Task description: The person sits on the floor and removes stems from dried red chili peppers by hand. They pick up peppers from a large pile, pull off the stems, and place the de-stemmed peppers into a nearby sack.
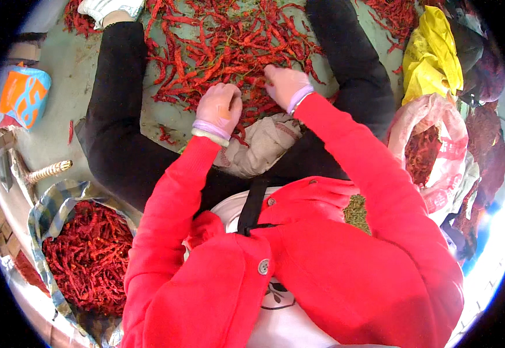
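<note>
A heap of dried red chillies is spread on the grey floor between my black-trousered legs. My left hand rests fingers-curled on the near edge of the heap, closed around chillies. Beside it to the right, my right hand pinches a chilli at the heap's edge. Both arms are in red sleeves with lilac cuffs. A beige cloth lies in my lap just below the hands.
A checked sack full of red chillies stands at my lower left. A pinkish plastic bag holding chillies is at my right, with a yellow bag behind it. An orange and blue bag lies far left.
</note>
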A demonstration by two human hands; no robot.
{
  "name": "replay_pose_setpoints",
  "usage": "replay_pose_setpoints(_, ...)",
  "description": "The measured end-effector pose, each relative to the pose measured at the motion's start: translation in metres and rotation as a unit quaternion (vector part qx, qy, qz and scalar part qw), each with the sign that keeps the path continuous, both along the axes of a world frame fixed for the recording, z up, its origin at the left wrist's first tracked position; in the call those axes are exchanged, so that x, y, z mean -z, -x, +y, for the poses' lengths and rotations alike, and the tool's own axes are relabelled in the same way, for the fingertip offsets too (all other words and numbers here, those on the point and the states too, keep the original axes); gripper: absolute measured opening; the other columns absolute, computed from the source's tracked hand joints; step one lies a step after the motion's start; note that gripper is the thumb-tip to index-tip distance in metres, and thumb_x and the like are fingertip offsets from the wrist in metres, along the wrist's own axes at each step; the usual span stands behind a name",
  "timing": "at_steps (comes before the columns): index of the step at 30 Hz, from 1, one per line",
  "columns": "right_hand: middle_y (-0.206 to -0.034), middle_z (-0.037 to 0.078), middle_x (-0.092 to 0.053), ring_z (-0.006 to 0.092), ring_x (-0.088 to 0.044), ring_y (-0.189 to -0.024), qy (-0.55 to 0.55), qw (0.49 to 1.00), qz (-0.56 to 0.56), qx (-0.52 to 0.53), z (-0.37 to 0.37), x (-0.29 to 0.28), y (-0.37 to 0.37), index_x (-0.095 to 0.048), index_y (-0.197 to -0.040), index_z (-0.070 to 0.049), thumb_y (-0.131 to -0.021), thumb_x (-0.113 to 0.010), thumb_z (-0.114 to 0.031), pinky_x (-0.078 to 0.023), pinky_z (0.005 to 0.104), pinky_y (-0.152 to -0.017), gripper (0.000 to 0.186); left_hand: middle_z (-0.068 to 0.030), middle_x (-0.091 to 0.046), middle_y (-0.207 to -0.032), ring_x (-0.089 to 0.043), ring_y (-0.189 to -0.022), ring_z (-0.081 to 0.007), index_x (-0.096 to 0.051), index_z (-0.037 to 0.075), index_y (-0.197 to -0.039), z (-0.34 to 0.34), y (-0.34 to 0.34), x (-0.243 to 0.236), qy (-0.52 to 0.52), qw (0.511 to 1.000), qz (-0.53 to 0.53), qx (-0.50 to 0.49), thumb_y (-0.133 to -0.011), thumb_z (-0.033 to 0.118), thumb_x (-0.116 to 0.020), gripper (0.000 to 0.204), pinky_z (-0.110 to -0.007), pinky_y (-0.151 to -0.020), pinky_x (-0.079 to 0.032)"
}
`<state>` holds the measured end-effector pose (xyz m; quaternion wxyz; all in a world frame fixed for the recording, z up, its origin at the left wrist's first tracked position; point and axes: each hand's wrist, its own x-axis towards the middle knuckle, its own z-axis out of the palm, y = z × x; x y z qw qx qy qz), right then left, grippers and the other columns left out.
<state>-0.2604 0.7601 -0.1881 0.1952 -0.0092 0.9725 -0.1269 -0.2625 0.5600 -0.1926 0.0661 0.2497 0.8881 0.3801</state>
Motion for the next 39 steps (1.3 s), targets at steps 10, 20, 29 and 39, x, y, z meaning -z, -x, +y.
replay_pose_setpoints(10, -0.065, -0.004, -0.05, 0.0046, -0.043, -0.051, 0.607, 0.686, -0.152, 0.371, 0.037, -0.061, -0.022, -0.057, -0.09, -0.009, -0.087, -0.056, -0.017, -0.033, 0.0202, -0.046, 0.008, -0.0155, -0.062, -0.084, -0.06, -0.079, -0.0342, -0.06, 0.003, -0.086, -0.007, -0.004, 0.007, -0.064, 0.995, -0.071, -0.015, -0.078, 0.009, -0.06, 0.01, -0.038, -0.068, -0.048)
replay_pose_setpoints(20, -0.074, 0.011, -0.063, 0.0229, -0.062, -0.067, 0.406, 0.882, 0.102, 0.215, 0.003, -0.077, -0.047, -0.057, -0.084, -0.004, -0.08, -0.062, -0.021, -0.049, 0.0359, -0.062, 0.018, -0.0095, -0.063, -0.102, -0.058, -0.094, -0.0195, -0.058, 0.003, -0.104, 0.023, -0.009, -0.053, -0.377, 0.806, -0.446, -0.1, -0.091, 0.038, -0.051, 0.038, -0.032, -0.082, -0.044)
replay_pose_setpoints(29, -0.064, 0.001, -0.055, 0.01, -0.05, -0.054, 0.446, 0.802, 0.139, 0.371, 0.019, -0.077, -0.078, -0.06, -0.082, -0.002, -0.084, -0.059, -0.014, -0.041, 0.0255, -0.051, 0.012, -0.0219, -0.057, -0.115, -0.051, -0.111, -0.0328, -0.057, 0.0, -0.099, 0.045, -0.004, -0.089, -0.603, 0.669, -0.413, 0.134, -0.096, 0.037, -0.038, 0.041, -0.042, -0.099, -0.035)
replay_pose_setpoints(39, -0.059, -0.006, -0.035, 0.0045, -0.031, -0.048, 0.641, 0.293, 0.349, 0.617, 0.189, -0.128, -0.266, -0.053, -0.092, -0.004, -0.091, -0.055, -0.024, -0.03, 0.019, -0.044, 0.021, -0.0007, -0.055, -0.071, -0.035, -0.054, -0.0054, -0.057, 0.0, -0.104, 0.026, -0.036, -0.044, -0.473, 0.603, -0.641, -0.032, -0.088, 0.015, -0.05, 0.023, -0.021, -0.049, -0.027)
